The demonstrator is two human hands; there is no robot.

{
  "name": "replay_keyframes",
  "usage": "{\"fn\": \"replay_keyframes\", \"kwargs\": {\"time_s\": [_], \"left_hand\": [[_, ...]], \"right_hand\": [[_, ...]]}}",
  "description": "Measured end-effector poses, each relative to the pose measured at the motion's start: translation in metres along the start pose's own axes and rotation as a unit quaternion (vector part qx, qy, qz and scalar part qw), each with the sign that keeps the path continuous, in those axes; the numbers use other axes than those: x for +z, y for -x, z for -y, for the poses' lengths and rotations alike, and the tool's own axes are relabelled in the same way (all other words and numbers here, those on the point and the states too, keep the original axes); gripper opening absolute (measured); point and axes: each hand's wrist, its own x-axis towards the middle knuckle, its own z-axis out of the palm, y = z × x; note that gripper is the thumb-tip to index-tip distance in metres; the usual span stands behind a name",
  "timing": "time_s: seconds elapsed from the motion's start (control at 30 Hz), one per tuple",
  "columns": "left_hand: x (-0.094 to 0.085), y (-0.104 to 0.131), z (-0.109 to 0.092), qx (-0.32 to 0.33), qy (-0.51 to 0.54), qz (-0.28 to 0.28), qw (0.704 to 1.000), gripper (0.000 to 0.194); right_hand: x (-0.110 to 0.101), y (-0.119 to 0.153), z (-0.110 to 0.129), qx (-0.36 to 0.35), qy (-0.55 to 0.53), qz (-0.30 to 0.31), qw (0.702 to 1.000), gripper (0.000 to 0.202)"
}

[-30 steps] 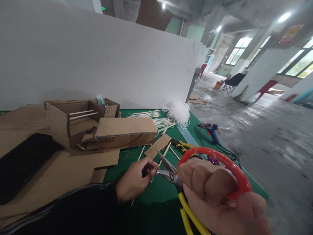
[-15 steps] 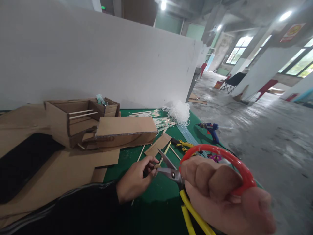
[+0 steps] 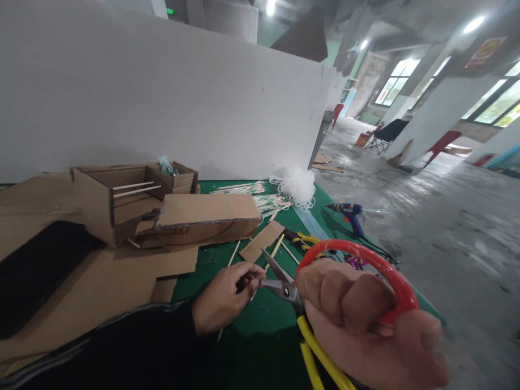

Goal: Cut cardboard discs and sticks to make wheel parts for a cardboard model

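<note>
My right hand [image 3: 365, 319] grips a pair of scissors [image 3: 286, 291] by the red handles. The blades stand apart and point toward my left hand [image 3: 229, 298]. Pinched closed, my left hand has its fingertips against the lower blade's tip. Whatever small piece sits between those fingers is mostly hidden. Just below the scissors, yellow-handled pliers [image 3: 323, 355] show only their handles. A flat cardboard strip [image 3: 262, 240] and a thin wooden stick [image 3: 290, 254] lie beyond the blades on the green tabletop [image 3: 260, 346].
An open cardboard box [image 3: 99, 203] and a closed cardboard block [image 3: 209, 216] stand at the left. Behind are bundled sticks [image 3: 244, 188] and tangled white cord [image 3: 298, 187]. More pliers [image 3: 306, 239] and a blue glue gun [image 3: 353, 216] lie at right. A white panel [image 3: 170, 103] rises behind.
My right hand and the scissors have shifted slightly left. A tan piece that showed at my left fingertips is now mostly hidden. A dark shape behind the panel has moved right.
</note>
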Motion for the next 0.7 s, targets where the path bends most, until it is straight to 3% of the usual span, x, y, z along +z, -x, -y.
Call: {"fn": "replay_keyframes", "kwargs": {"time_s": [0.2, 0.37, 0.57, 0.7], "left_hand": [[0.0027, 0.0002, 0.0002, -0.01, 0.015, -0.027, 0.999, 0.025], [0.0028, 0.0001, 0.0034, -0.013, 0.026, -0.018, 0.999, 0.023], [0.001, -0.0004, 0.0016, -0.006, 0.007, -0.008, 1.0, 0.022], [0.0014, -0.0002, 0.0002, -0.003, -0.001, -0.009, 1.0, 0.022]], "right_hand": [[0.0039, -0.0009, -0.0024, 0.002, -0.012, -0.011, 1.0, 0.056], [0.009, 0.0032, -0.0082, -0.027, -0.042, -0.072, 0.996, 0.055], [0.0032, 0.0006, -0.0048, 0.004, -0.026, -0.019, 0.999, 0.053], [0.0018, -0.0033, -0.0036, -0.016, -0.03, -0.012, 0.999, 0.05]]}}
